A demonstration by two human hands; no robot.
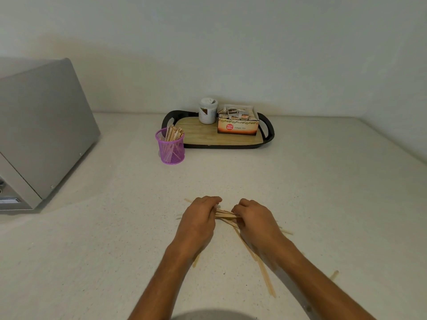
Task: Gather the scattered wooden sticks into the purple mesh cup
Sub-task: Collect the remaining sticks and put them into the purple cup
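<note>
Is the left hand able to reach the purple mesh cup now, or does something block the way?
Probably yes. The counter between the left hand and the purple mesh cup is bare, and the tray stands beside the cup, not before it. The hand grips a bundle of sticks with the right hand.

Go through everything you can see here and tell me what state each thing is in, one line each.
purple mesh cup: upright on the counter, partly filled with sticks.
bundle of sticks: held between both hands.
loose sticks: lying scattered on the counter.
left hand: gripping the bundle.
right hand: gripping the bundle.
tea box: open, on the tray.
white jar: upright, lid on.
tray: flat on the counter.
</note>
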